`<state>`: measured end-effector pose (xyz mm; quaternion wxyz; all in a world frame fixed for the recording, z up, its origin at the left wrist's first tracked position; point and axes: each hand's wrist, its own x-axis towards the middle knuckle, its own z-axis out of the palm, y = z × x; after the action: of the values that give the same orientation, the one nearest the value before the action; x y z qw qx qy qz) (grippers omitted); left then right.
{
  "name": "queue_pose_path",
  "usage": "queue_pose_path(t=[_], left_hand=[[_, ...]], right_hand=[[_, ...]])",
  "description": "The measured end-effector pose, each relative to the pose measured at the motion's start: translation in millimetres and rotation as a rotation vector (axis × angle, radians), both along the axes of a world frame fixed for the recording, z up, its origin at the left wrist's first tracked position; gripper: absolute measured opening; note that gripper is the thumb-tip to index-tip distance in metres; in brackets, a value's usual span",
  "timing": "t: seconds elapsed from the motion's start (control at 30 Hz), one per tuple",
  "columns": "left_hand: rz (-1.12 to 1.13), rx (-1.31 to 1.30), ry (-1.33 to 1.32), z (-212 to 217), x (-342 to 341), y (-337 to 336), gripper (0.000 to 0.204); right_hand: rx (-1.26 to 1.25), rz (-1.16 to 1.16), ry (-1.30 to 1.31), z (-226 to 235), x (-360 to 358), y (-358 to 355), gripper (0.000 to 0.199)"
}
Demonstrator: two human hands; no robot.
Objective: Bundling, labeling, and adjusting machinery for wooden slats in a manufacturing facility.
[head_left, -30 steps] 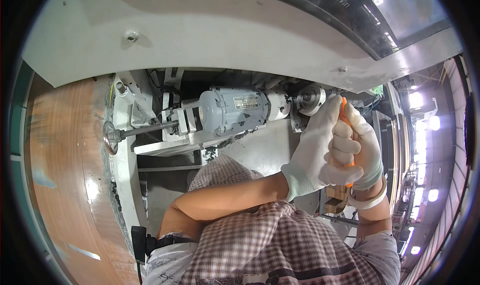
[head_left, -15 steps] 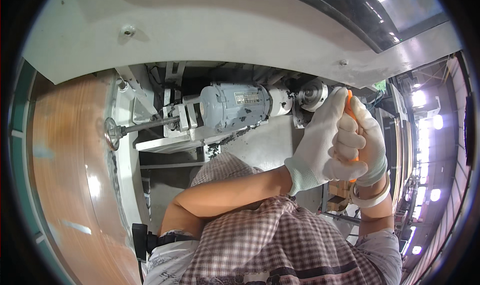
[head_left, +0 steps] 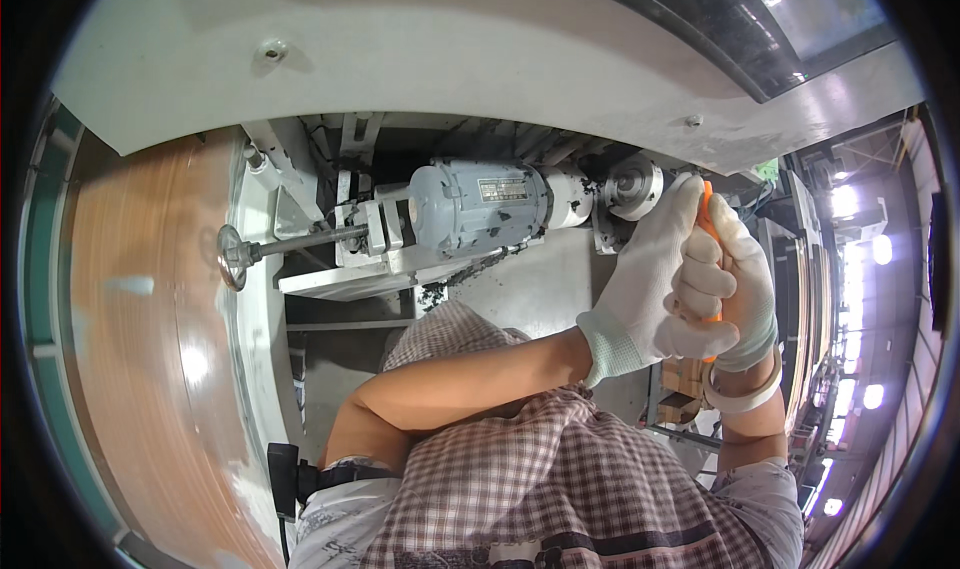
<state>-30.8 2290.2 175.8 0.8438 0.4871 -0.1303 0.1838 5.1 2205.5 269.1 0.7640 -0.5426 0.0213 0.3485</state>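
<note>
Both my hands wear white knit gloves and meet at the right, in front of the machine. My left hand [head_left: 650, 289] is closed, its fingers curled against a slim orange strip-like object [head_left: 708, 214]. My right hand [head_left: 752, 289] wraps round the same object from the other side. Only its orange edge shows, above the fingers and at the lower end, so its kind is hidden. Just left of my fingertips sits a round metal wheel [head_left: 632, 186]. Beside it lies a grey electric motor [head_left: 475, 209] with dark scraps stuck to its casing.
A pale machine panel [head_left: 400, 59] overhangs the top, with a dark screen housing [head_left: 745, 44] at upper right. A handwheel [head_left: 233, 257] on a threaded shaft juts out at left, near a wood-grain surface [head_left: 140, 319]. Cardboard boxes [head_left: 680, 391] stand below my hands.
The view has shifted slightly, so the machine appears a little farther right. My hands keep the same grip on the orange object.
</note>
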Motion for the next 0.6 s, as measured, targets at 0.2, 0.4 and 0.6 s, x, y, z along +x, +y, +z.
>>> queue_pose_path(t=[0.2, 0.4, 0.6], left_hand=[[0.141, 0.159, -0.078, -8, 3, 2, 0.121], [-0.193, -0.200, 0.086, -6, -7, 5, 0.125], [0.080, 0.075, -0.106, -8, 6, 5, 0.110]], right_hand=[[0.112, 0.049, 0.094, -8, 6, -1, 0.033], [-0.006, -0.045, 0.112, -15, 5, 1, 0.036], [0.105, 0.152, 0.078, -6, 16, -1, 0.034]])
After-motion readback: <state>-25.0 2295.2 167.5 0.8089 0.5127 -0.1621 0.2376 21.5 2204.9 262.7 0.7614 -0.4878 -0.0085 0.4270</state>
